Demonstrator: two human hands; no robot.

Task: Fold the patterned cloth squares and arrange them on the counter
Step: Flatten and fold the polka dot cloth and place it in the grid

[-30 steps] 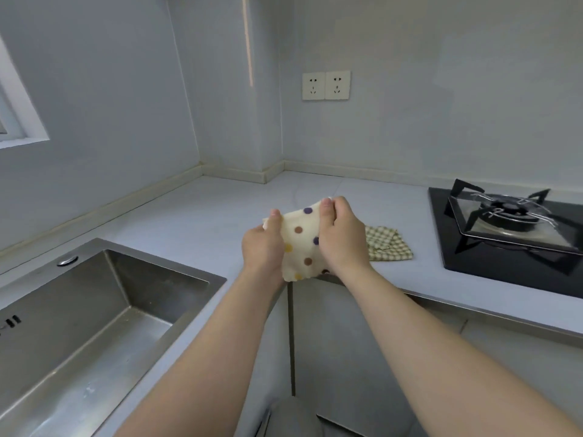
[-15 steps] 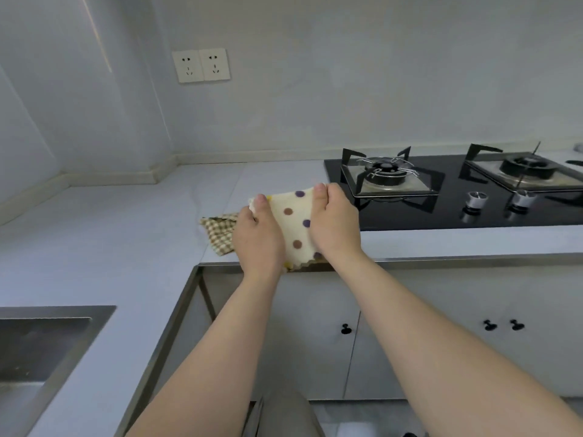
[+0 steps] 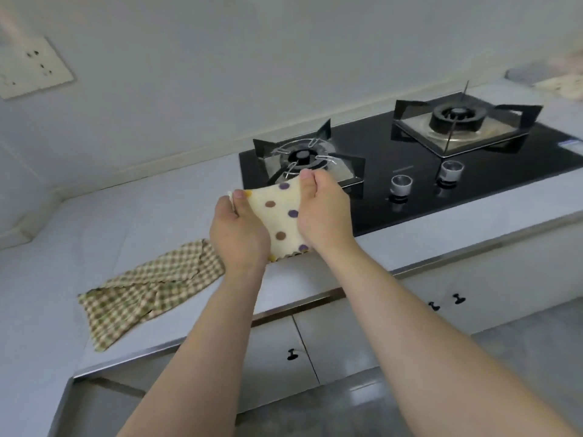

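While both hands hold the dotted cloth clear of the surface, the fold is judged to be under way. The left hand pinches the upper left corner, thumb on top. The right hand pinches the upper right corner. The hands are close together with the cloth stretched between them, above the front edge of the surface and just in front of the hob.

Recommended procedure:
- Match the corners before releasing.
- Hold the edges level.
- Lower the cloth onto bare surface beside the checked cloth, then press the crease flat.
- Keep the cloth off the hob.

The checked cloth lies rumpled on the surface to the left and probably needs folding too.

Not visible: the fingers behind the dotted cloth, its rear layers, and how many folds it carries. At the far right, pale objects are too blurred to identify.
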